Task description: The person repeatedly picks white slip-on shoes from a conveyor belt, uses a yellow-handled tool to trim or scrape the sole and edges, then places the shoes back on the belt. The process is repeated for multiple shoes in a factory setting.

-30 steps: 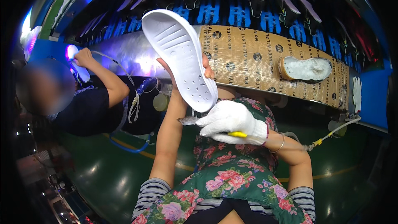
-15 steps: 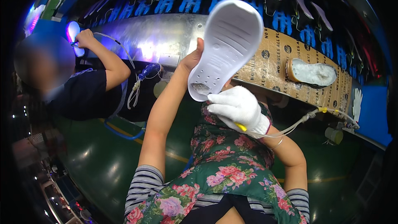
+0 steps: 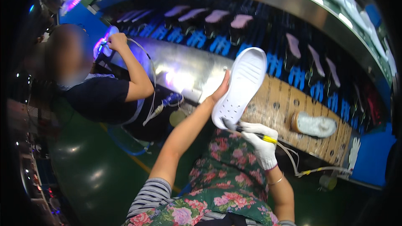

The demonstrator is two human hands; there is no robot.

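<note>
A white shoe sole (image 3: 244, 77) is held up in front of me, its inner side facing me, with ridges in the upper part and small holes in the heel. My left hand (image 3: 221, 91) grips its left edge; the thumb shows and the other fingers are behind it. A white knit glove covers my right hand (image 3: 260, 142), closed round a slim dark-handled brush (image 3: 238, 128) with a yellow band. The dark brush tip meets the inside of the heel, and a thin pale hose (image 3: 294, 165) runs from the handle's other end.
Beyond the sole, a cardboard-covered bench (image 3: 272, 104) carries another shoe piece (image 3: 316, 125) with a whitish top. Behind stands a rack of blue holders (image 3: 221, 45) and pink sole-shaped pieces. At left a co-worker's hand (image 3: 117, 42) holds a lit sole. A white glove (image 3: 354, 152) hangs at right.
My view has shifted, so more of the rack shows. The sole and both hands sit lower and farther right in it. My right hand has turned, exposing the brush handle and tip.
</note>
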